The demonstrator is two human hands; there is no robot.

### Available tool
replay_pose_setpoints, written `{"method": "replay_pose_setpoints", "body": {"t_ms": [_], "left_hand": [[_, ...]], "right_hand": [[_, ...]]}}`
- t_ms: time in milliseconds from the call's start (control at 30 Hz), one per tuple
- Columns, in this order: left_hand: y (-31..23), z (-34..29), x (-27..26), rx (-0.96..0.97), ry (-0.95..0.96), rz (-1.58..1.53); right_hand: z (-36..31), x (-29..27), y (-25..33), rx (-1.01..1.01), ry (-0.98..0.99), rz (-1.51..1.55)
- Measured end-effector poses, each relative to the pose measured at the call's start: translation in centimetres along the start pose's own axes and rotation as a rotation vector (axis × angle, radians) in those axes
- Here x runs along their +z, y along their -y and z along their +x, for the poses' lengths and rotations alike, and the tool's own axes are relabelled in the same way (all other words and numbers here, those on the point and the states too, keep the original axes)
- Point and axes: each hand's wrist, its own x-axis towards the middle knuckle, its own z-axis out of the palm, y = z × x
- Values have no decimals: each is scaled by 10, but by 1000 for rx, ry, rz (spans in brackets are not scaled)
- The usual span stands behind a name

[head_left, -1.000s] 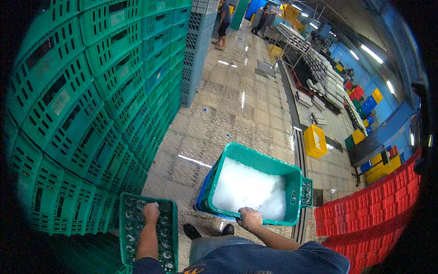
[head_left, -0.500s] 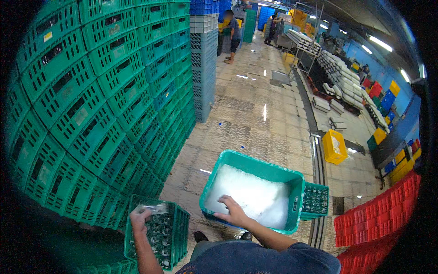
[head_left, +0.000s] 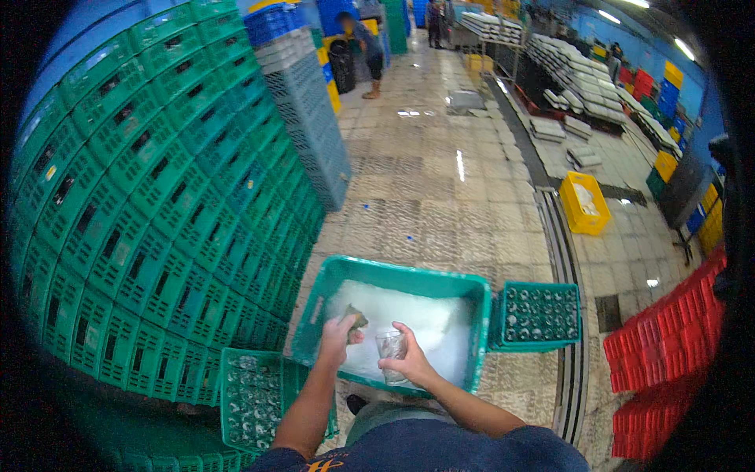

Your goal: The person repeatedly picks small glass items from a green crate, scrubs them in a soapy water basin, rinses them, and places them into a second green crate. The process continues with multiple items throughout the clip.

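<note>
Both hands are over a green plastic tub [head_left: 478,334] filled with white foam [head_left: 421,311]. In my right hand [head_left: 410,363] is a clear drinking glass [head_left: 388,346], gripped around its side just above the foam. My left hand [head_left: 336,340] is closed on a greenish-brown scouring pad [head_left: 356,319], a short way left of the glass. To the left of the tub, a green crate [head_left: 230,397] holds rows of clear glasses. Another green crate [head_left: 543,344] with glasses in rows stands against the tub's right side.
Tall stacks of green crates [head_left: 149,236] wall off the left, with grey crates [head_left: 303,118] beyond. Red crates [head_left: 661,338] are stacked at right. A yellow crate [head_left: 583,206] sits past the floor channel [head_left: 554,236]. Another person [head_left: 366,55] stands far back on the wet tiled floor [head_left: 429,181].
My left hand has moved from the left crate, where it held a glass, to the tub and now has a scouring pad. My right hand, earlier without anything over the foam, now holds a glass.
</note>
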Motion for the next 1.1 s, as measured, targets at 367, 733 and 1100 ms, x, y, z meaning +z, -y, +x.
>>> {"method": "replay_pose_setpoints", "body": {"t_ms": [367,733,1100], "left_hand": [[224,135,127,339,1002,1720],[37,3,175,742,-11,749],[-3,-27,141,149,-154,650]], "right_hand": [[-43,-104,-45,47,-598,507],[67,-73,-52,-38,-615,610],[75,-24,-23,-73,-430,660]]}}
